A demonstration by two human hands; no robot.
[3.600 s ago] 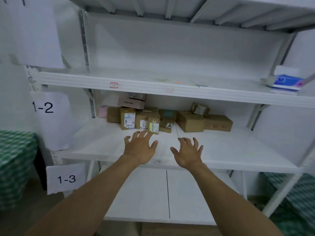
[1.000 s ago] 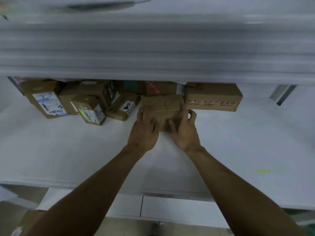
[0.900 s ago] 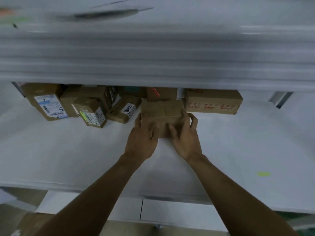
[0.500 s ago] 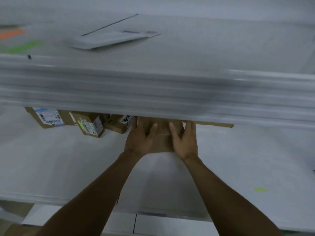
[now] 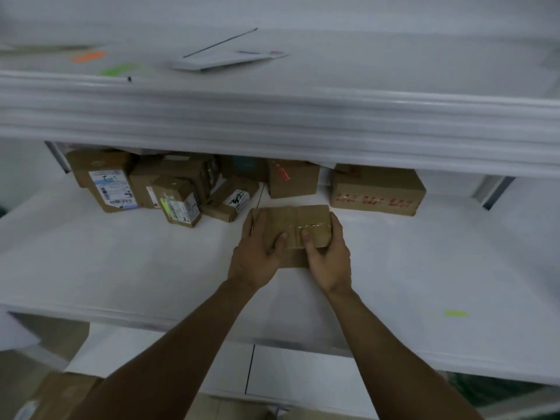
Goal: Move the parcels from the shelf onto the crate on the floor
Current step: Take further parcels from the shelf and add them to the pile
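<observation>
A taped brown cardboard parcel (image 5: 292, 221) is held between both hands over the white middle shelf (image 5: 121, 268). My left hand (image 5: 257, 256) grips its left end and my right hand (image 5: 328, 256) grips its right end, thumbs on top. Behind it, several more brown parcels stay at the back of the shelf: a labelled box (image 5: 106, 180), a small box with a green sticker (image 5: 178, 204), a flat box (image 5: 231, 201), a plain box (image 5: 292, 178) and a long box with red print (image 5: 375, 189). The crate is not clearly in view.
The upper shelf's front edge (image 5: 272, 122) hangs low over the parcels; an envelope (image 5: 224, 59) lies on it. A lower shelf (image 5: 303, 371) shows below. Cardboard (image 5: 57, 398) sits at the bottom left near the floor.
Both hands closed on the parcel at the back of the shelf and have drawn it forward, away from the other boxes. The camera has tilted, showing more of the shelf.
</observation>
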